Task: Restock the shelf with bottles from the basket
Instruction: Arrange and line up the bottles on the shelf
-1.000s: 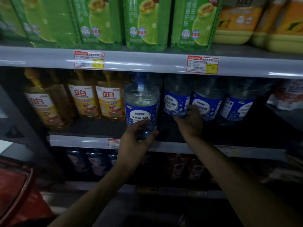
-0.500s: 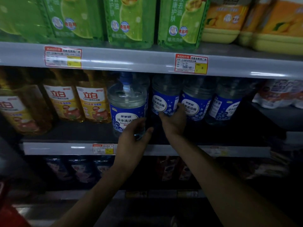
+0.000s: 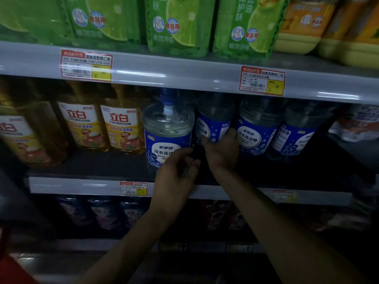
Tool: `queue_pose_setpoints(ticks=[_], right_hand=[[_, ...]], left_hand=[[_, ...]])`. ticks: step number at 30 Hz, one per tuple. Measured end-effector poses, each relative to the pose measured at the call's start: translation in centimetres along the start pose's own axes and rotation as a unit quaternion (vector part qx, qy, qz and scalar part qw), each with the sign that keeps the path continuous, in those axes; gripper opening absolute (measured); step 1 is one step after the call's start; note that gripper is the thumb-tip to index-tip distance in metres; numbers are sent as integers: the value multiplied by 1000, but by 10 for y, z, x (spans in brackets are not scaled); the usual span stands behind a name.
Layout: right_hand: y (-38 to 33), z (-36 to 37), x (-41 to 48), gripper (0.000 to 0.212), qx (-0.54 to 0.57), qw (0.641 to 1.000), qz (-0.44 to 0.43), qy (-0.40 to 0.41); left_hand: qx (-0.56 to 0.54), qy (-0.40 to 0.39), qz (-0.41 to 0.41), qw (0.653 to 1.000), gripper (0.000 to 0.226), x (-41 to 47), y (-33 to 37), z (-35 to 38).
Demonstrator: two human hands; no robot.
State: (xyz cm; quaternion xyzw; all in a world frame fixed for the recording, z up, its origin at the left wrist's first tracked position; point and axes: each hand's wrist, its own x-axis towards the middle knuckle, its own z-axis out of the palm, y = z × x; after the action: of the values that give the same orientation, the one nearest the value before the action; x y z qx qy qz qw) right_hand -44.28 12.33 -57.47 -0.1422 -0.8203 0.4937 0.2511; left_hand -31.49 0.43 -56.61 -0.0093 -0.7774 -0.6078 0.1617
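A clear bottle with a blue label and blue cap (image 3: 167,136) stands at the front of the middle shelf (image 3: 82,186). My left hand (image 3: 176,177) curls around its lower right side, thumb and fingers on the base. Behind and to the right stands a second blue-label bottle (image 3: 213,124). My right hand (image 3: 223,152) wraps around its lower part. Two more of the same bottles (image 3: 256,132) stand further right in the row. A corner of the red basket (image 3: 12,271) shows at the bottom left.
Yellow dish-soap bottles (image 3: 121,128) fill the middle shelf to the left. Green refill bags (image 3: 178,25) and yellow jugs (image 3: 299,23) sit on the upper shelf, close above the bottle caps. Dark packs line the lower shelf (image 3: 102,214).
The view has swung right, so the basket is almost out of sight. My left hand has slid toward the front bottle's lower right side. My right hand has stayed on the second bottle.
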Motion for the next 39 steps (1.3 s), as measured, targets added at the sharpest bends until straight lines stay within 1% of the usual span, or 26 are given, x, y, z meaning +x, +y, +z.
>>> queue_pose_setpoints(ticks=[2, 6, 11, 17, 21, 24, 26, 28, 30, 33, 37, 39], right_hand=[[-2, 2, 1, 72, 21, 1000, -2, 4], [-9, 1, 2, 70, 93, 995, 28, 7], [-20, -16, -6, 68, 90, 994, 58, 13], [-8, -55, -18, 81, 69, 996, 27, -56], [2, -83, -30, 82, 97, 991, 12, -90], [10, -95, -33, 78, 107, 989, -4, -105], [14, -99, -31, 81, 121, 986, -15, -112], [17, -103, -30, 82, 129, 984, -24, -121], [23, -107, -29, 78, 142, 980, -33, -136], [27, -116, -31, 76, 157, 974, -58, -154], [30, -130, -30, 81, 172, 967, -92, -163], [34, -135, -31, 82, 172, 966, -112, -158]], left_hand=[[-5, -6, 3, 1000, 30, -1, 2, 2], [2, -12, 18, 1000, 30, -4, 6, 4], [24, -23, 22, 999, 32, -6, 5, 4], [62, -51, 17, 997, 33, -7, 0, 10], [69, -68, 27, 995, 37, -1, 5, 25], [45, -49, 10, 998, 36, 11, 13, 36], [39, -34, 10, 999, 46, 17, 18, 39], [28, -36, 16, 999, 54, 20, 20, 41], [3, -62, 32, 998, 57, 20, 21, 44], [-35, -109, 41, 993, 78, 15, 22, 50], [-60, -127, 72, 988, 79, 16, 28, 53], [-45, -133, 92, 986, 80, 16, 32, 51]])
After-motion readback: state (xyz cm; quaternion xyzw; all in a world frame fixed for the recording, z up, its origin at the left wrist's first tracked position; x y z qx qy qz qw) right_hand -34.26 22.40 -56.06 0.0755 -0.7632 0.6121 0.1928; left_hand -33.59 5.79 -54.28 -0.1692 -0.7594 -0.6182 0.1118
